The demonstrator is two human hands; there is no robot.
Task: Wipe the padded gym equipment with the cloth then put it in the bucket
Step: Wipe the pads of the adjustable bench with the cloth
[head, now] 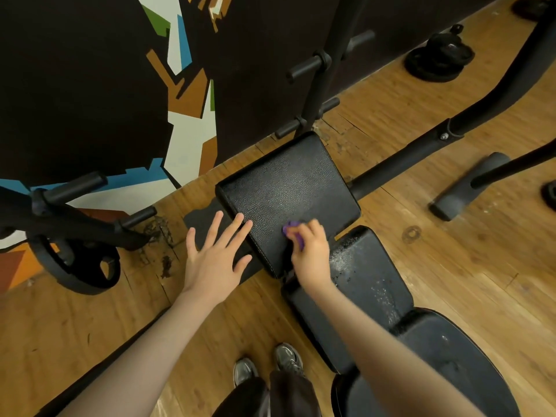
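A black padded bench runs from the centre to the lower right in three sections. Its far pad (288, 191) is square and looks glossy. The middle pad (365, 284) and near pad (436, 365) carry pale dusty specks. My right hand (310, 251) presses a small purple cloth (293, 231) onto the near edge of the far pad, fingers closed around it. My left hand (215, 254) hovers spread flat beside the far pad's left edge, fingertips just over its corner, holding nothing. No bucket is in view.
A weight rack (319, 85) with pegs stands behind the bench against the painted wall. A loaded bar with a plate (75, 263) is at the left. More plates (437, 60) lie far right. A bench frame tube (421, 155) crosses the wooden floor. My shoes (267, 365) stand below.
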